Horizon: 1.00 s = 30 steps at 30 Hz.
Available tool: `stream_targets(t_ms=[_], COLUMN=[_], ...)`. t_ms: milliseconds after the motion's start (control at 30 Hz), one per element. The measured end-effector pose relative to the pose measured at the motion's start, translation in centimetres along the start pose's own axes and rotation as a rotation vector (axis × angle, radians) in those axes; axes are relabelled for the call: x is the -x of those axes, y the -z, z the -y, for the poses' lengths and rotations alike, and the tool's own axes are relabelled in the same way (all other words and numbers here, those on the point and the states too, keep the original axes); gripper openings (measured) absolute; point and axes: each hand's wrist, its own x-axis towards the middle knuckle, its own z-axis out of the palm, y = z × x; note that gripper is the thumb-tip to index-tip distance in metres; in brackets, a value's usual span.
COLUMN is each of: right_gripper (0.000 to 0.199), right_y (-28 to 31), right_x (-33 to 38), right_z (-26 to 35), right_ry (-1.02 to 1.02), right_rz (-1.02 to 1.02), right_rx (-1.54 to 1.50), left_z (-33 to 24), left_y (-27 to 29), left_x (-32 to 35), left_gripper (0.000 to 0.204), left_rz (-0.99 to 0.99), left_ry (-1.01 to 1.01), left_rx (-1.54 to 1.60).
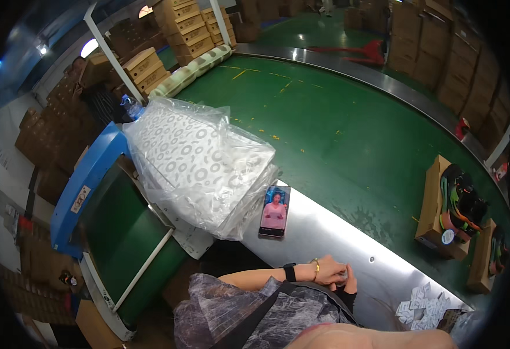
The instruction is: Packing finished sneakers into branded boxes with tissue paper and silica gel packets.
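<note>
Clock taken from the hands. Left hand (328, 271), gold bracelet (317, 268) at wrist, meets right hand (351, 281) over steel ledge (319, 232). Phone (275, 213), screen lit, on ledge between 10 and 11. Plastic-wrapped patterned bundle (191, 151) at 10, beside phone. Green surface (336, 139) at 12. Open carton (431, 203) holding shoes (463, 198) at 2. Loose white tags (422, 308) at 4.

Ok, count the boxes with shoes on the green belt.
2, both toward the right of the belt: one box holding dark shoes, and a second box below and right of it. More may be hidden past the picture's edge.
</note>
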Motion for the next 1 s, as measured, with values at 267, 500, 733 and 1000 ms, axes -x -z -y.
stream_targets(t_ms=[267, 500, 733, 1000], right_gripper=[0.066, 0.058, 0.065, 0.061], right_y=[0.7, 1.7, 2.7, 2.2], right_x=[0.0, -1.6, -0.9, -0.4], right_z=[-0.9, 2.5, 2.4, 2.6], right_ry=[-0.006, -0.134, -0.182, 0.023], right_rz=[-0.017, 0.127, 0.121, -0.056], right_rx=[0.016, 0.038, -0.129, -0.166], left_z=[-1.1, -1.7, -1.0, -1.3], left_y=[0.7, 2.2, 0.8, 1.1], left_x=[-1.1, -0.9, -1.5, -1.3], left_gripper=[0.023, 0.022, 0.025, 0.025], left_rz=[0.040, 0.062, 0.084, 0.106], left_ry=[-0.029, 0.046, -0.016, 0.025], left_rx=[0.034, 0.139, 0.023, 0.052])
